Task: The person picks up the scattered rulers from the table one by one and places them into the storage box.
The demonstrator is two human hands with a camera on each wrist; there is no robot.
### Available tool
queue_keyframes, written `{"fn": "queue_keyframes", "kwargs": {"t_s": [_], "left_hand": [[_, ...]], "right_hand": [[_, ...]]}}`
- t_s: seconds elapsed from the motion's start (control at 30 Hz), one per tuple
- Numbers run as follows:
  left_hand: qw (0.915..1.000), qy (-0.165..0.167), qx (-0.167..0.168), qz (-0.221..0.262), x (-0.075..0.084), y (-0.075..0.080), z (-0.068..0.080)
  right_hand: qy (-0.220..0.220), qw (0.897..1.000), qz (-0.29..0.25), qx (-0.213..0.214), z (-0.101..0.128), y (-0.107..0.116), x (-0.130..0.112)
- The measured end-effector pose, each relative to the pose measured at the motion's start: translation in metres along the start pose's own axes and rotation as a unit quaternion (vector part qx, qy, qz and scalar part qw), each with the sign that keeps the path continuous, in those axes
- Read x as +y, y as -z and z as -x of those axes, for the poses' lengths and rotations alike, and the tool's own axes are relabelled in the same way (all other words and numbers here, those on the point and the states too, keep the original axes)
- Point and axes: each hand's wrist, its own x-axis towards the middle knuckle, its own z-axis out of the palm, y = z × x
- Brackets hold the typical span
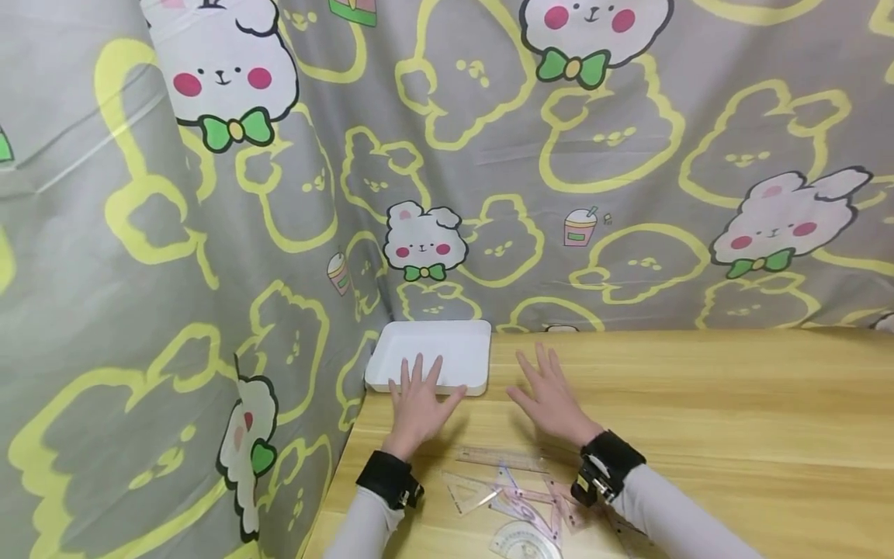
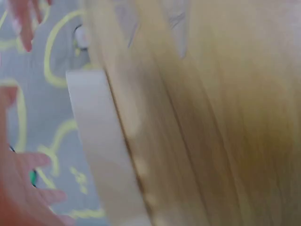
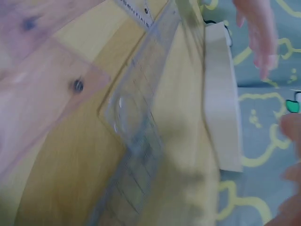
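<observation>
My left hand (image 1: 419, 411) hovers with spread fingers over the front edge of a white tray (image 1: 447, 349); whether it touches the rim I cannot tell. The right hand (image 1: 555, 400), fingers also spread, is held above the table to the right of the tray and grips nothing. Between the forearms lies a loose pile of clear drawing tools: a straight ruler (image 1: 499, 460), a set square (image 1: 468, 493), a protractor (image 1: 524, 541) and pinkish pieces partly overlapping. In the right wrist view a clear ruler (image 3: 136, 103) and a pink transparent piece (image 3: 51, 94) show closely.
The wooden table (image 1: 733, 419) stretches to the right. A grey patterned curtain (image 1: 503, 178) hangs along the back and the left side, close behind the tray. Each wrist wears a black strap (image 1: 387, 477) with a camera.
</observation>
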Motion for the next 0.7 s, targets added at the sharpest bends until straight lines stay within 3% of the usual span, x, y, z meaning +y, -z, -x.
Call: {"fn": "queue_keyframes", "kwargs": {"t_s": [0.17, 0.33, 0.5, 0.57, 0.63, 0.7], "left_hand": [[0.9985, -0.007, 0.010, 0.054, -0.021, -0.002, -0.017], [0.9936, -0.028, 0.074, 0.081, -0.045, -0.004, -0.031], [0.9758, -0.069, 0.158, 0.134, -0.070, 0.002, -0.047], [0.9710, -0.077, 0.185, 0.130, -0.081, 0.003, -0.052], [0.9706, -0.071, 0.196, 0.120, -0.091, 0.004, -0.056], [0.9740, -0.053, 0.186, 0.119, -0.100, 0.004, -0.057]], "right_hand": [[0.008, 0.998, -0.067, 0.010, -0.020, -0.021, 0.006], [-0.022, 0.994, -0.109, 0.000, -0.040, -0.040, 0.008], [-0.036, 0.986, -0.160, 0.021, -0.061, -0.059, 0.006], [-0.037, 0.983, -0.175, 0.032, -0.068, -0.067, 0.003], [-0.041, 0.981, -0.185, 0.038, -0.074, -0.075, 0.002], [-0.056, 0.981, -0.182, 0.030, -0.078, -0.082, 0.001]]}}
